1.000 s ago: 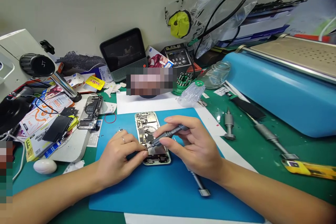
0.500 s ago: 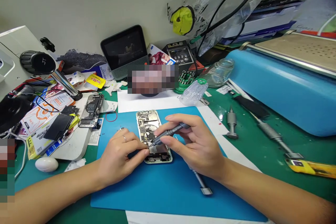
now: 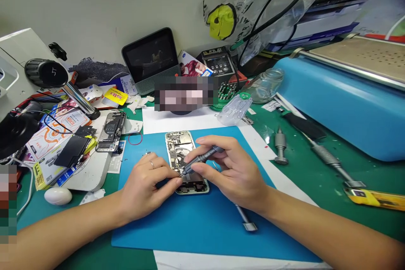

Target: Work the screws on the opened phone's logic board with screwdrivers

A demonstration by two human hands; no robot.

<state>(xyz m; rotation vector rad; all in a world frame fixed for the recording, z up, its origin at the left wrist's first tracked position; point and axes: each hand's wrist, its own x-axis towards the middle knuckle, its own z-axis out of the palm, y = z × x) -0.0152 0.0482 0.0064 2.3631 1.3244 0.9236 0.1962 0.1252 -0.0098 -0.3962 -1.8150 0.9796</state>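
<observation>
An opened smartphone [image 3: 177, 140] lies on the blue mat with its inner boards and parts exposed. My right hand [image 3: 234, 173] grips a grey screwdriver [image 3: 202, 159], slanted so that its tip points down-left at the phone's left side. Thumb and forefinger of my left hand [image 3: 153, 185] are pinched together by that tip, at the phone's lower left edge. Whatever sits between them is too small to make out. Partly hidden under my right hand, another grey screwdriver [image 3: 248, 224] rests on the mat.
A second opened phone [image 3: 110, 131] lies on a white box at left. Right of the mat [image 3: 190, 236] are a short grey screwdriver [image 3: 281, 145], a longer driver [image 3: 329, 160] and a yellow cutter [image 3: 376, 198]. Behind stand a bit holder [image 3: 225, 97], glass jar [image 3: 268, 84] and screen [image 3: 152, 57].
The whole view has shifted slightly. Both hands keep their grips, and the screwdriver stays at the phone's left side with little visible motion.
</observation>
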